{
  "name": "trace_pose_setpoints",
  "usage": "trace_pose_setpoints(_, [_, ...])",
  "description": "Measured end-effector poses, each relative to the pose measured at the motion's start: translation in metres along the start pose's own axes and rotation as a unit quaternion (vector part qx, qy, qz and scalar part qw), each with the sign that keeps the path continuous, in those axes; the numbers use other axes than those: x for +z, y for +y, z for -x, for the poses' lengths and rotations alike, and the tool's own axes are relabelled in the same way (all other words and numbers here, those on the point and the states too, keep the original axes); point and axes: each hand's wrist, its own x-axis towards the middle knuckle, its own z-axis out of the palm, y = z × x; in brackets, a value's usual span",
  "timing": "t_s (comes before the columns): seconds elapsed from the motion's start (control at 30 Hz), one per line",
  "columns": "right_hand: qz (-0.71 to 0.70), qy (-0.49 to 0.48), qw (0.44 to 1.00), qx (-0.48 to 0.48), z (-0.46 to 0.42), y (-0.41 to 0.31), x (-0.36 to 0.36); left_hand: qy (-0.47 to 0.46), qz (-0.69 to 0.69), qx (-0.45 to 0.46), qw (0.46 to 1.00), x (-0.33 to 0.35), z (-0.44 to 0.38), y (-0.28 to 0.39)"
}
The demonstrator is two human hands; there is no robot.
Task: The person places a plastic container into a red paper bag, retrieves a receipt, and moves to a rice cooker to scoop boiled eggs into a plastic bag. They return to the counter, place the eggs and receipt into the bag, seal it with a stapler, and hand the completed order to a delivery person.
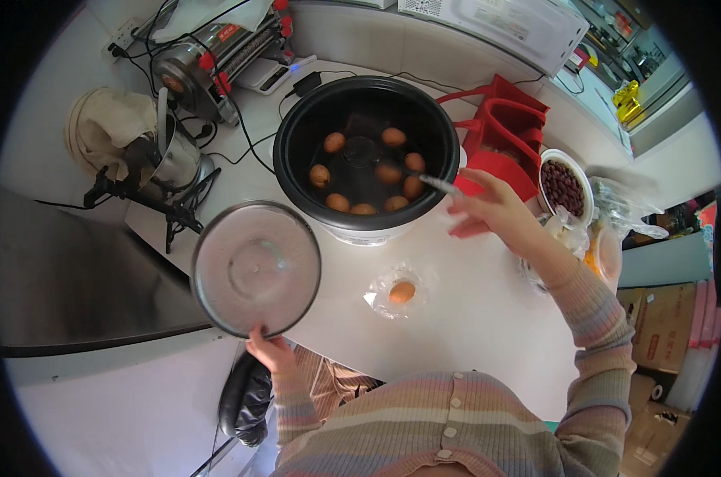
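My left hand (270, 352) grips the edge of a round lid with a metal rim (256, 268), held left of and in front of a large black cooking pot (366, 222). Over the pot's right front rim, my right hand (485, 206) holds a slim utensil with a metallic handle (441, 183); its far end reaches into the pot and is blurred. Several brown eggs (334, 142) lie in dark liquid around the pot's inside. One more brown egg (402, 292) rests on a clear plastic bag (383, 301) on the white table (479, 334).
Behind the pot's left side stand a roller machine (187, 74) and a small scale (259, 74). A metal pot with a cloth (113, 128) and a black tripod (178, 214) are at left. At right are a red bag (503, 125), a bowl of dark red beans (566, 185) and plastic bags (619, 203).
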Motion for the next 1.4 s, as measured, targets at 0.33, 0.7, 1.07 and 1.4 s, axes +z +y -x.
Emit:
trace_pose_setpoints(0.33, [-0.230, -0.207, 0.948, -0.076, 0.033, -0.002, 0.040, -0.243, 0.077, -0.029, 0.967, 0.132, 0.103, 0.112])
trace_pose_setpoints(0.7, [-0.388, -0.140, 0.856, -0.312, -0.020, -0.077, 0.015, -0.529, 0.143, -0.426, 0.719, 0.250, 0.149, 0.048])
trace_pose_setpoints(1.07, [0.517, 0.106, 0.734, -0.428, -0.140, -0.055, 0.077, -0.345, -0.446, 0.205, 0.800, 0.140, 0.072, -0.072])
trace_pose_setpoints(1.4, [0.490, 0.145, 0.721, -0.467, -0.152, -0.043, 0.060, -0.407, -0.356, 0.206, 0.816, 0.202, 0.044, -0.108])
